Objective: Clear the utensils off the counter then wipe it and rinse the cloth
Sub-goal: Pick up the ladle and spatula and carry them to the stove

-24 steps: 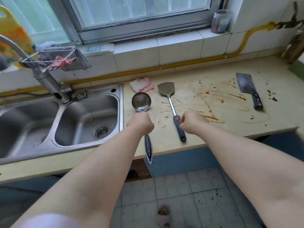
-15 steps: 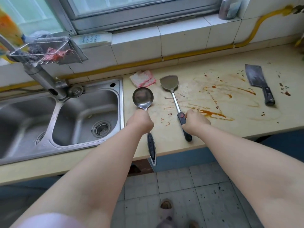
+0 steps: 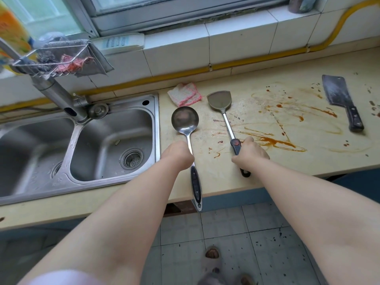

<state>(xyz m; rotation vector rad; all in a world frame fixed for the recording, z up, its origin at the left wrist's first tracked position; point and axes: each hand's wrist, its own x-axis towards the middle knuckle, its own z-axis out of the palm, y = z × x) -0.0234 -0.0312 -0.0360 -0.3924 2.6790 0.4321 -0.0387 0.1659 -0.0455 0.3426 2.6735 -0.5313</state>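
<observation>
Steel ladle gripped by left hand; right hand grips spatula.

Glossy round steel ladle; matt grey metal spatula; pink-edged white woven cloth; smooth, sauce-stained cream surface; brushed steel sink.

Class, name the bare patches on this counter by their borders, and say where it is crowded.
Free, though stained: counter between spatula and cleaver; also the front strip before the sink. Crowded: beside the sink, where cloth, ladle, spatula, left hand and right hand cluster.
</observation>
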